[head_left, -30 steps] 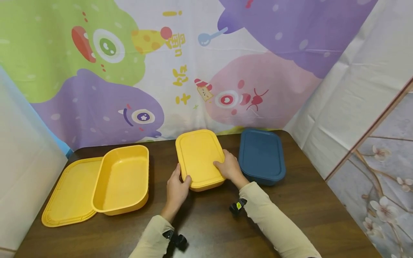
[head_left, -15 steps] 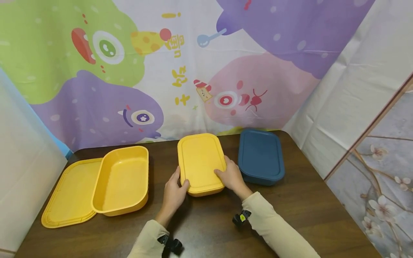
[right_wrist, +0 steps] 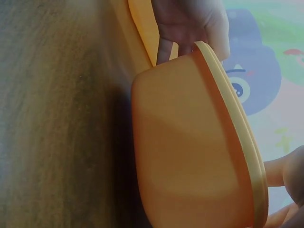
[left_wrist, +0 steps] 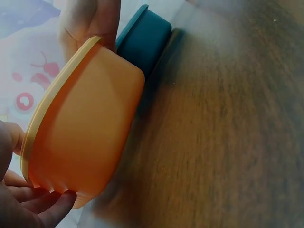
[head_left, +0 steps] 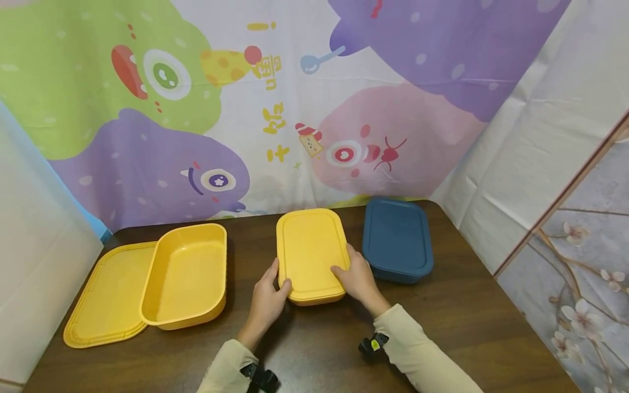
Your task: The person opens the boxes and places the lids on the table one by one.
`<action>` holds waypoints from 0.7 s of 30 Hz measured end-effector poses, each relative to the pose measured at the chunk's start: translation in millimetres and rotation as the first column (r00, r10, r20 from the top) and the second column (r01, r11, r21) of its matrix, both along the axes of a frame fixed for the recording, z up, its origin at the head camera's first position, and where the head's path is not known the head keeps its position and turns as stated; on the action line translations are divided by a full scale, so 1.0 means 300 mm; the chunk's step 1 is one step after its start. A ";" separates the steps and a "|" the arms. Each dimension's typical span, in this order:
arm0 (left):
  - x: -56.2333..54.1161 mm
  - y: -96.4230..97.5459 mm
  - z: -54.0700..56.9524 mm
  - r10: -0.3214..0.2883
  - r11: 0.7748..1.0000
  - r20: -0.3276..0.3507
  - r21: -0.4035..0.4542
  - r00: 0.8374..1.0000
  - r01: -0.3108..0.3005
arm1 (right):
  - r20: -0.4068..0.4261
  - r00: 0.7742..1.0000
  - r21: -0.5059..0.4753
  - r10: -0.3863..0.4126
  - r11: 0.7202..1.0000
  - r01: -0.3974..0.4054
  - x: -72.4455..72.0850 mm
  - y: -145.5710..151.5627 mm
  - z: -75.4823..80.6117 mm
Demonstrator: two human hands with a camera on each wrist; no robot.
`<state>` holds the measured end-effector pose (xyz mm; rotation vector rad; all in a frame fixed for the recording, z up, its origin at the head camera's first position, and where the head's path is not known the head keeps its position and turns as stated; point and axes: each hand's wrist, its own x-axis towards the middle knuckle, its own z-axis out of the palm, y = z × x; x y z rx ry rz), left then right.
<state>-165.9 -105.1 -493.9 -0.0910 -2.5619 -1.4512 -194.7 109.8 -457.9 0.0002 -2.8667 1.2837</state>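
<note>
A closed yellow lidded box [head_left: 310,254] stands at the middle of the dark wooden table [head_left: 462,316]. My left hand [head_left: 267,292] grips its near left corner, thumb on the lid. My right hand [head_left: 357,277] grips the near right corner the same way. The left wrist view shows the box's side wall [left_wrist: 85,133], my left fingers [left_wrist: 33,204] curled under its near end, and the right hand [left_wrist: 90,19] at the far side. In the right wrist view the box [right_wrist: 190,147] fills the frame, with the left hand [right_wrist: 190,23] beyond it.
A closed dark blue box [head_left: 398,240] sits just right of the yellow one, close to my right hand. At the left an open yellow tub [head_left: 189,273] rests partly on a flat yellow lid [head_left: 108,297]. A cartoon-printed cloth [head_left: 245,109] hangs behind the table.
Both hands have kept their grip while the closed yellow box came nearer to me and slightly right, turning a little straighter. The blue box and the open tub stayed put.
</note>
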 end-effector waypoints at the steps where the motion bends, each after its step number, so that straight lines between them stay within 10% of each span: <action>1: 0.001 0.002 -0.001 -0.003 1.000 -0.002 -0.001 1.000 0.003 | -0.002 1.000 -0.004 0.000 1.000 0.000 0.003 0.002 -0.002; 21: 0.008 0.026 -0.014 -0.027 0.999 -0.015 -0.038 1.000 0.027 | 0.008 1.000 -0.030 -0.009 0.999 0.010 0.019 0.032 -0.040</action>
